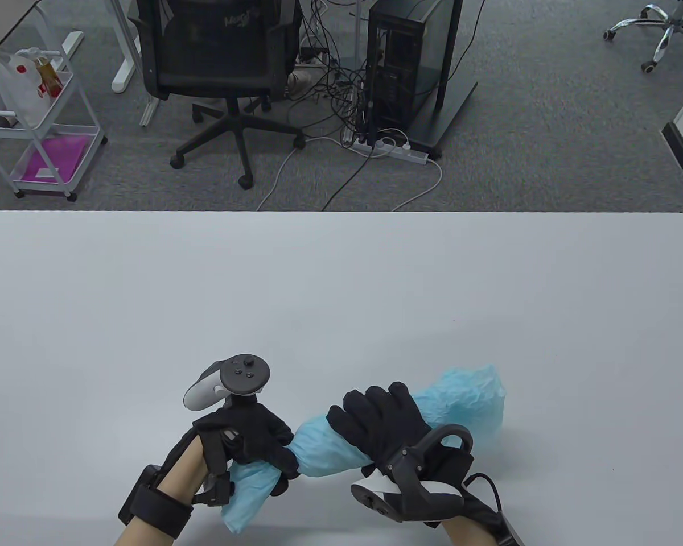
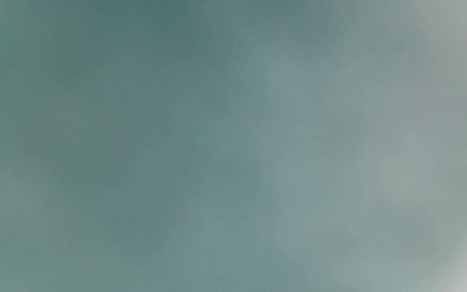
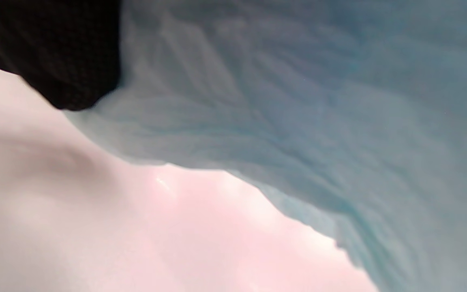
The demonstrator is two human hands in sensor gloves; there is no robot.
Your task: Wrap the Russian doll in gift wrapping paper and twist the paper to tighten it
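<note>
A roll of light blue wrapping paper (image 1: pixel 319 446) lies near the table's front edge. The doll is hidden inside it. My right hand (image 1: pixel 384 429) curls over the thick middle of the roll and grips it. My left hand (image 1: pixel 262 449) pinches the paper where it narrows at the roll's left end. The loose left tail (image 1: pixel 245 497) sticks out below that hand, and the crinkled right end (image 1: pixel 472 398) flares open. The left wrist view is filled with blurred blue paper (image 2: pixel 233 146). The right wrist view shows creased paper (image 3: pixel 298 109), a black fingertip (image 3: pixel 59 52) and the table.
The white table (image 1: pixel 341 296) stretches wide behind and beside the hands. Beyond its far edge are a black office chair (image 1: pixel 222 74), a computer tower (image 1: pixel 398 62) with cables, and a white trolley (image 1: pixel 34 125) at the left.
</note>
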